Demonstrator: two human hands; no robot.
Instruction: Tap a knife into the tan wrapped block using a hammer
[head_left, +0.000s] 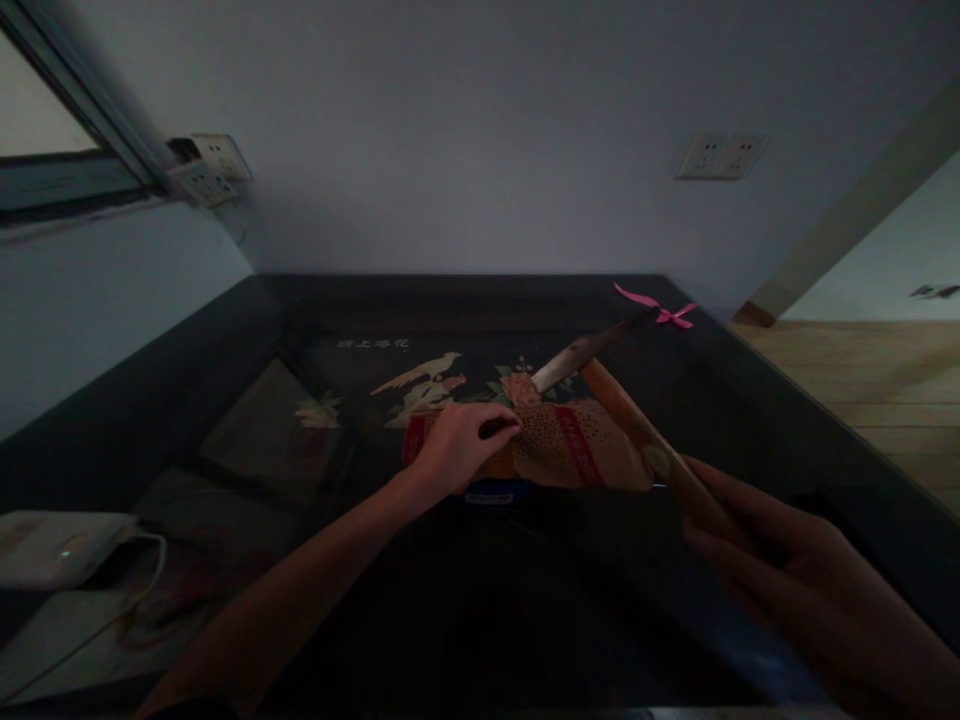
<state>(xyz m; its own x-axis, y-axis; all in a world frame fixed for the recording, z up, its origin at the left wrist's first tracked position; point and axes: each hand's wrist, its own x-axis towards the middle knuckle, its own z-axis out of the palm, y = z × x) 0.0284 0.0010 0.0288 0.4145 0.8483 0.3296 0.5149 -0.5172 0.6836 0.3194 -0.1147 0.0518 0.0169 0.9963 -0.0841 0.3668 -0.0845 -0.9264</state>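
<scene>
My right hand [780, 560] is closed around the wooden handle of a hammer [634, 415]. The metal head slants over the far side of a tan, dark-dotted package [547, 440] with red bands, its pale face down near the left. At the package's middle, my left hand [469, 440] has thumb and forefinger brought together. Anything between those fingertips is too small to make out. Under the package's near edge shows a blue piece [495, 493] with pale lettering. The package lies on a black glossy tabletop [600, 590].
Pink ribbon [667, 312] lies near the far right corner. A bird-and-flower picture [420, 380] decorates the tabletop. At left is a white device [64, 548] with a cable. Sockets [721, 156] sit on the wall behind; wooden floor [870, 370] shows at right.
</scene>
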